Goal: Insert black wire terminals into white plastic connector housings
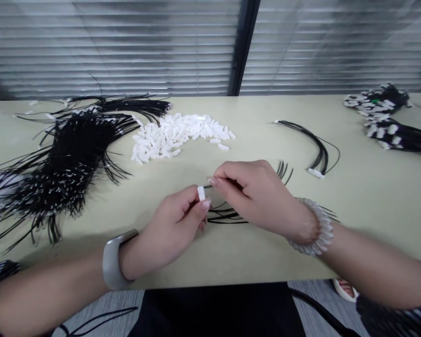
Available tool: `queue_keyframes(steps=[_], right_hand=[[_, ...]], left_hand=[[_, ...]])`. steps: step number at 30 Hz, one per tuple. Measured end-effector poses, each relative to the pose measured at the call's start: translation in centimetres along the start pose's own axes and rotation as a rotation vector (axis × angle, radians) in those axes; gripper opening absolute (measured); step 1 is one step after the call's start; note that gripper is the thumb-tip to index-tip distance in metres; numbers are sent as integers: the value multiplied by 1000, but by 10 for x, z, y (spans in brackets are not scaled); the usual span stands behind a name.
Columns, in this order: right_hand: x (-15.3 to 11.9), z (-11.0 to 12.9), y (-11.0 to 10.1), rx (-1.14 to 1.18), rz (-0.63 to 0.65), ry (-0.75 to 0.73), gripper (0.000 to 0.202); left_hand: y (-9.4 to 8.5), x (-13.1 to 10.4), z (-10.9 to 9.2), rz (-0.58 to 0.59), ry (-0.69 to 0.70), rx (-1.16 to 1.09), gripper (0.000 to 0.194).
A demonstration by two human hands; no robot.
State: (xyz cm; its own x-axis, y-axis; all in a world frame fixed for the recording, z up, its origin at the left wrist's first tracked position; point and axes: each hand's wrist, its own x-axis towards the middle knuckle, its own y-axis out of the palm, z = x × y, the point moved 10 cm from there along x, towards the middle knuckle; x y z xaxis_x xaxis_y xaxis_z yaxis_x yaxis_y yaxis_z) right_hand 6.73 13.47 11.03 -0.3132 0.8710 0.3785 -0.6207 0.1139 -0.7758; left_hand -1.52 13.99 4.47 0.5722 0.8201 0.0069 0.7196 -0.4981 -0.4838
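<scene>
No writing shows anywhere; the left hand (177, 220) pinches a white connector housing (201, 192), the right hand (256, 192) pinches thin black wires (228, 216), with bare table (368, 196) rightward.

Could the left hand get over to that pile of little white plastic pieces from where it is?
Probably yes. The left hand already pinches one white connector, but bare table lies between it and the pile of white connectors; the black wire heap sits off to the side.

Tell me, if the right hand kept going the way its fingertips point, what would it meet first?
Probably the small white plug pinched in the left hand. The right hand points left at it, almost touching, though depth is hard to judge.
</scene>
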Motion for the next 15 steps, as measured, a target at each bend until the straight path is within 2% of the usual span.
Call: queue_keyframes(steps=[4, 8, 13, 15], right_hand=[[0, -3, 8, 34, 70, 20, 19], [1, 0, 10, 57, 71, -11, 20], [2, -7, 14, 129, 68, 64, 23], [4, -11, 9, 142, 56, 96, 23]], left_hand=[[-2, 1, -1, -20, -5, -62, 27], [2, 1, -2, 17, 10, -32, 26], [0, 3, 0, 13, -5, -62, 27], [-3, 4, 5, 3, -47, -128, 26]])
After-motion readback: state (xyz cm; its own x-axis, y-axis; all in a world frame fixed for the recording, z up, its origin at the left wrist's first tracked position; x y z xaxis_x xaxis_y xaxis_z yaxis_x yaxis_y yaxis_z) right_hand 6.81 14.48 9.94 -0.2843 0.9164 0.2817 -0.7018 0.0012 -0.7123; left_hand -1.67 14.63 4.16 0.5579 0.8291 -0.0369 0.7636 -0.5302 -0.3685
